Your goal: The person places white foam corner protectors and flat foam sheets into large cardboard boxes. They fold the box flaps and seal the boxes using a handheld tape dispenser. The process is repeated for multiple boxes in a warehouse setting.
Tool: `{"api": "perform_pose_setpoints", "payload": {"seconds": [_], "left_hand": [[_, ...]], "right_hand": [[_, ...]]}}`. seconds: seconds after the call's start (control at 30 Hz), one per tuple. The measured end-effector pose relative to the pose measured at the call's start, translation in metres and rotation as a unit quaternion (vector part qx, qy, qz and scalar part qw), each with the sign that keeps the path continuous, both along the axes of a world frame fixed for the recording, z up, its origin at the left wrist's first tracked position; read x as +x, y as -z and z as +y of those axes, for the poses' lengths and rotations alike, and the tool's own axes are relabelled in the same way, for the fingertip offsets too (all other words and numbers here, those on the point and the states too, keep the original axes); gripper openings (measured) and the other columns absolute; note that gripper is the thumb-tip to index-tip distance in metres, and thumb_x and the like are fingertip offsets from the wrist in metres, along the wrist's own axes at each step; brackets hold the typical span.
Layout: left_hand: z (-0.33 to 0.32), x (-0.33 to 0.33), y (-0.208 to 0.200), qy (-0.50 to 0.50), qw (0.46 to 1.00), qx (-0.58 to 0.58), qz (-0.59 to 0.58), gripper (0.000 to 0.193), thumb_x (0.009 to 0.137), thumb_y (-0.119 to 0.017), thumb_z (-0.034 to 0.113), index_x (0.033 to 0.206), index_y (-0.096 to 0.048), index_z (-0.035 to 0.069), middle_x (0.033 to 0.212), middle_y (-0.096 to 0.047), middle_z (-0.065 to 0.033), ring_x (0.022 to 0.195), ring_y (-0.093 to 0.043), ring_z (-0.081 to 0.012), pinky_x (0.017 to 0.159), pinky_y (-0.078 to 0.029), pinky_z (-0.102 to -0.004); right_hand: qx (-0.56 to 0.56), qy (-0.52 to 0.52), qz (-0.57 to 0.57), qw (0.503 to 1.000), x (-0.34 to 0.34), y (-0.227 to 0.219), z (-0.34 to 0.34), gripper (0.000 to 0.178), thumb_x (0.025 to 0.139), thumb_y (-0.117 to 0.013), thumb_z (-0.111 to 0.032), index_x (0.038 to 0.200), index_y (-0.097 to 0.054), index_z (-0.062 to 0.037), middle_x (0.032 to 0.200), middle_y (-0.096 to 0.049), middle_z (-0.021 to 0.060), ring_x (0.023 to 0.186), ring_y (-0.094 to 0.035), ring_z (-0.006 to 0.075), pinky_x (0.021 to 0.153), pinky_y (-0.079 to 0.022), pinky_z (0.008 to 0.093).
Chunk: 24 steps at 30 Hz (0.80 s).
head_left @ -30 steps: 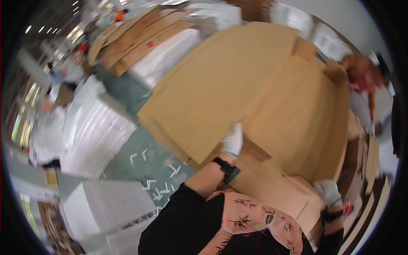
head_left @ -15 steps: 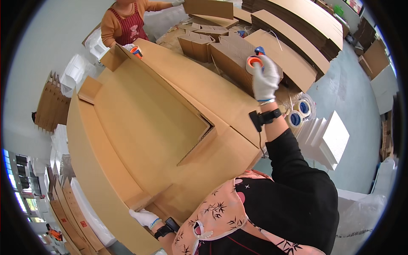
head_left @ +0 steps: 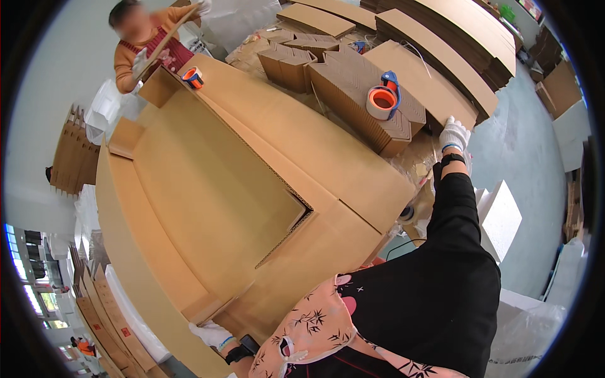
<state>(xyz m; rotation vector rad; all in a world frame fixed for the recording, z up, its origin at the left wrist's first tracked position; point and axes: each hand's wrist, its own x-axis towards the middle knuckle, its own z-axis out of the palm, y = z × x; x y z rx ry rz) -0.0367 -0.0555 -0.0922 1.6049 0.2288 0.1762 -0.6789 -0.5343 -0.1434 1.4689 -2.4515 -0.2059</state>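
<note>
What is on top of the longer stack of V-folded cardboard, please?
A blue-and-orange tape dispenser sits on the stack; the cardboard directly beneath it is mostly covered.

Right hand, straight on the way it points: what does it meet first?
Likely the flat cardboard panel: the right hand is at its near end, though touch is hard to confirm.

White knitted gloves with blue-edged cuffs covered the left hand point(head_left: 211, 332) and the right hand point(head_left: 455, 134). A black wrist strap with a boxy device point(head_left: 249, 344) circled the left wrist, and a black band point(head_left: 452, 159) the right. The clothing was a long-sleeved black top point(head_left: 428, 271) bearing pink patches point(head_left: 348, 305), plus a peach-pink apron point(head_left: 318, 315) printed with dark bamboo leaves.
</note>
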Motion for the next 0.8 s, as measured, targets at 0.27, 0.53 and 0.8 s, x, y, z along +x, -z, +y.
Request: {"api": "perform_pose_setpoints", "payload": {"seconds": [0.27,0.53,0.8], "left_hand": [[-0.003,-0.003,-0.007,0.045,0.997,-0.059,-0.005,0.053,0.092,-0.057,0.042,0.120,-0.058,-0.003,0.119,-0.063,-0.0115,0.107,-0.057,-0.0220,0.101,-0.043,-0.0332],[0.019,0.010,0.018,0.112,0.987,-0.115,0.014,0.054,0.095,-0.052,0.036,0.133,-0.049,-0.002,0.134,-0.055,-0.0127,0.122,-0.050,-0.0290,0.108,-0.037,-0.0410],[0.018,0.024,0.038,0.097,0.988,0.031,0.112,0.063,0.098,-0.041,0.051,0.123,-0.058,-0.004,0.126,-0.061,-0.0159,0.116,-0.054,-0.0257,0.104,-0.039,-0.0386]], "right_hand": [[-0.316,-0.065,-0.094,0.942,0.037,-0.085,-0.004,0.020,0.091,-0.054,-0.017,0.107,-0.064,-0.0119,0.101,-0.069,0.0130,0.091,-0.067,0.0322,0.078,-0.052,0.0427],[-0.334,-0.331,-0.773,0.426,0.244,-0.199,0.073,0.050,0.092,-0.052,-0.001,0.142,-0.045,0.0015,0.143,-0.050,0.0109,0.130,-0.046,0.0171,0.110,-0.033,0.0293],[0.045,-0.764,-0.444,0.465,0.372,-0.197,0.134,0.040,0.085,-0.061,0.000,0.123,-0.065,-0.0103,0.097,-0.069,0.0161,0.089,-0.066,0.0349,0.078,-0.053,0.0365]]}}
